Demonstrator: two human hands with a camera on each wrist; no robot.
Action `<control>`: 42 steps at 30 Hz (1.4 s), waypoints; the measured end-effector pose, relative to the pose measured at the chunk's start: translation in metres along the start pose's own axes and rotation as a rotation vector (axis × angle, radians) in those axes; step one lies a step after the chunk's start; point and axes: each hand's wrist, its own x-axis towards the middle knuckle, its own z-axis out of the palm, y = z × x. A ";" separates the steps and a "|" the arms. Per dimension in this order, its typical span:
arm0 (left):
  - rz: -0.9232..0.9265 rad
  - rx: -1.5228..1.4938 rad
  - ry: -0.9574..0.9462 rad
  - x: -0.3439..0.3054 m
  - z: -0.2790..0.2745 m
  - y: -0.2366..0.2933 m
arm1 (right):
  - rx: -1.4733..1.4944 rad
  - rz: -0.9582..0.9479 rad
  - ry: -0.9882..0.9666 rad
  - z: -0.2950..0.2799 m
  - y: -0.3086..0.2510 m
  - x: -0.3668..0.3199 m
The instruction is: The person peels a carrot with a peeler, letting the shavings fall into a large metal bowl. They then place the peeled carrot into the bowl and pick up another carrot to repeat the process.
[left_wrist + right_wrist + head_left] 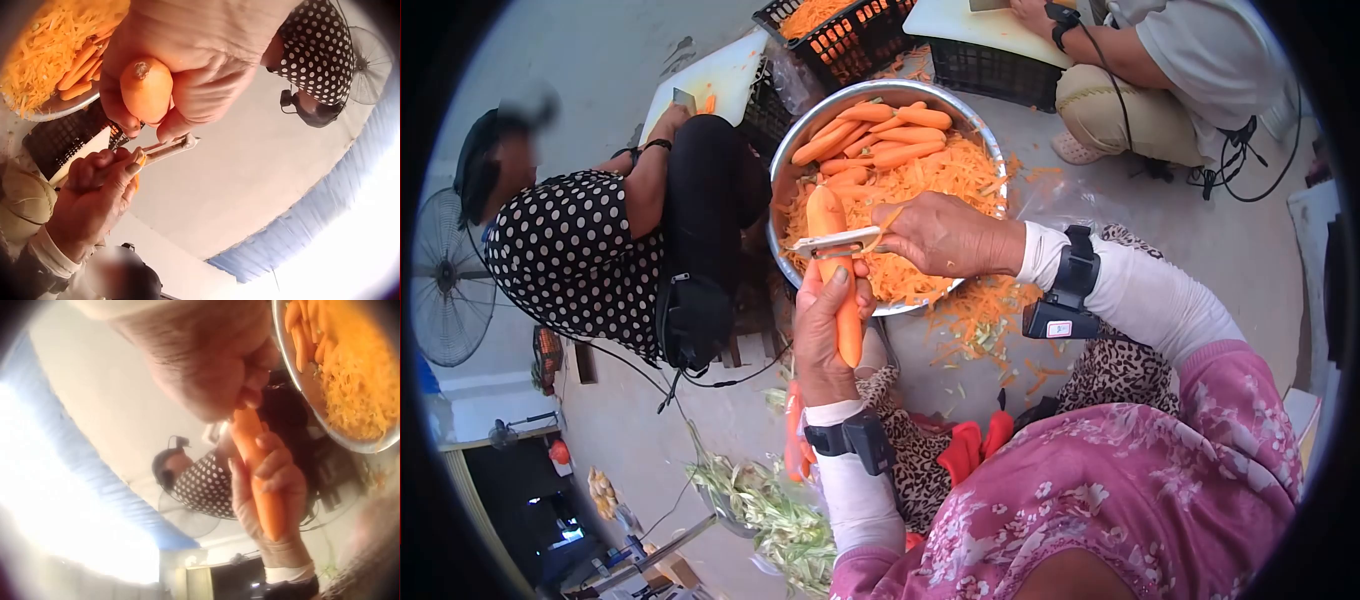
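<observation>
In the head view my left hand (825,330) grips a large orange carrot (850,335) by its lower half, the other end pointing away over the bowl. A peeler (835,241) lies across the carrot's upper part, its handle held by my right hand (950,235). A strip of orange peel hangs at the right hand's fingers. Beneath both hands stands a wide metal bowl (997,150), holding a heap of carrot peelings (970,185) and several peeled carrots (910,135) at its far side. The left wrist view shows the carrot's blunt end (147,90) in the left palm.
Two people sit opposite, at cutting boards (710,75) on black crates (990,72). A third crate (850,50) holds orange shreds. Peelings (990,320) litter the floor right of the bowl. Pale green husks (790,530) lie at the lower left, near a bag of carrots (794,440).
</observation>
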 end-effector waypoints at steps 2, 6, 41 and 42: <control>-0.003 0.017 0.010 -0.003 0.002 0.001 | -0.037 -0.008 0.027 0.004 0.010 0.004; 0.046 0.098 -0.090 -0.013 0.016 0.004 | -0.288 0.146 0.126 0.000 0.048 0.014; -0.005 -0.058 -0.077 -0.007 0.003 0.001 | -0.116 -0.029 0.065 -0.004 0.003 0.010; -0.007 -0.055 -0.077 -0.008 0.002 0.000 | -0.178 0.012 0.094 -0.006 0.005 0.014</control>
